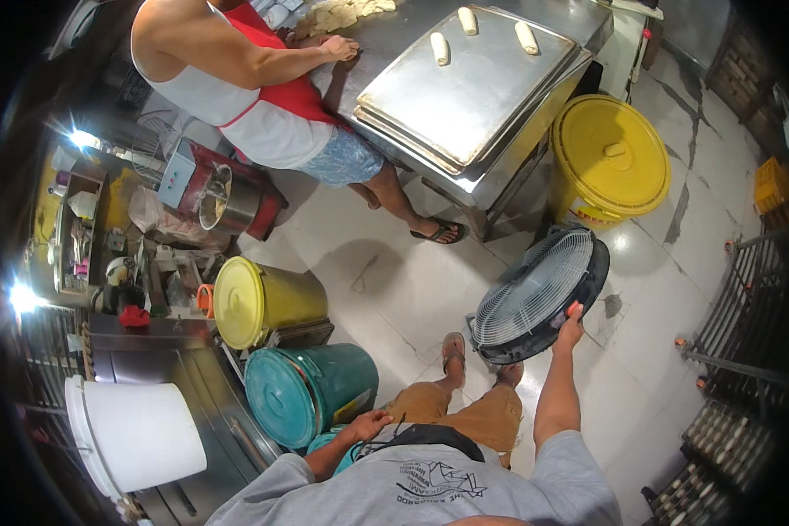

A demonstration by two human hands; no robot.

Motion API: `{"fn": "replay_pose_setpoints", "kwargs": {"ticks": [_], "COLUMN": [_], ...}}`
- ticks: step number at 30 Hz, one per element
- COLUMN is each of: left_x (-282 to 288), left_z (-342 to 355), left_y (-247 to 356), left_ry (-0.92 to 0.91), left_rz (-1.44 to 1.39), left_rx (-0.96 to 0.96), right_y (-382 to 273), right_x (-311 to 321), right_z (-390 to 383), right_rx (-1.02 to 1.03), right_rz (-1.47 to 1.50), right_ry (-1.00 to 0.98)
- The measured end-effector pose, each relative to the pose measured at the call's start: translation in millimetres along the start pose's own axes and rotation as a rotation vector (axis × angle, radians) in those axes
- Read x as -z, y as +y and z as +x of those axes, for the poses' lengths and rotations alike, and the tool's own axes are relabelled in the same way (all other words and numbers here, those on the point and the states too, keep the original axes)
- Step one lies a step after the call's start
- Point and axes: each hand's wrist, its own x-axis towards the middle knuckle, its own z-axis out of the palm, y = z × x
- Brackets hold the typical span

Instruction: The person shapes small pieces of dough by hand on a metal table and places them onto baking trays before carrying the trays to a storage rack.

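Right hand [571, 327] reaches out, gripping; left hand [370, 425] is drawn in.

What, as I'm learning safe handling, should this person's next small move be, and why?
Probably bring the left hand to the free side of the fan to steady it: only the right hand is on it, it looks tilted, and its near edge appears close to the person's right foot.

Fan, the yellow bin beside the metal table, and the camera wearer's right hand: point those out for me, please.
Fan [533, 289]: head view, on its wire grille.
Yellow bin [603, 165]: head view, on its lid.
Right hand [571, 328]: head view, on the back of the hand.
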Motion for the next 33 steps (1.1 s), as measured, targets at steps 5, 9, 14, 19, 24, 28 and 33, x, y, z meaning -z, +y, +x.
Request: {"fn": "replay_pose_setpoints", "kwargs": {"ticks": [5, 9, 14, 19, 24, 28, 33], "left_x": [-11.1, -37.5, -33.9, 6.8, 71.1, 139.9, 253.0], "left_z": [-27.3, -38.4, -34.7, -18.8, -4.9, 67.7, 130.3], "left_y": [43.8, 32.3, 50.9, 89.3, 134.9, 125.3, 155.3], "left_ry": [0.030, 0.066, 0.071, 0.071, 0.039, -0.196, -0.107], "left_rz": [0.010, -0.009, -0.017, -0.026, 0.201, 0.438, 0.428], "left_rx": [0.037, 0.073, 0.020, -0.019, -0.098, -0.141, -0.286], "right_y": [-12.6, -19.2, -28.2, -9.4, -15.7, -3.4, -37.4], "right_x": [1.2, 11.4, 28.0, 20.0, 32.4, 34.9, 18.3], "right_z": [-1.9, 6.2, 24.9, 11.0, -24.6, -18.8, -75.5], "right_rx": [0.049, 0.038, 0.067, 0.124, 0.135, 0.133, 0.320], "right_rz": [0.092, 0.182, 0.041, -0.162, -0.315, -0.550, -0.619], "right_ry": [-0.036, -0.054, -0.051, 0.023, 0.061, 0.151, 0.474]}}
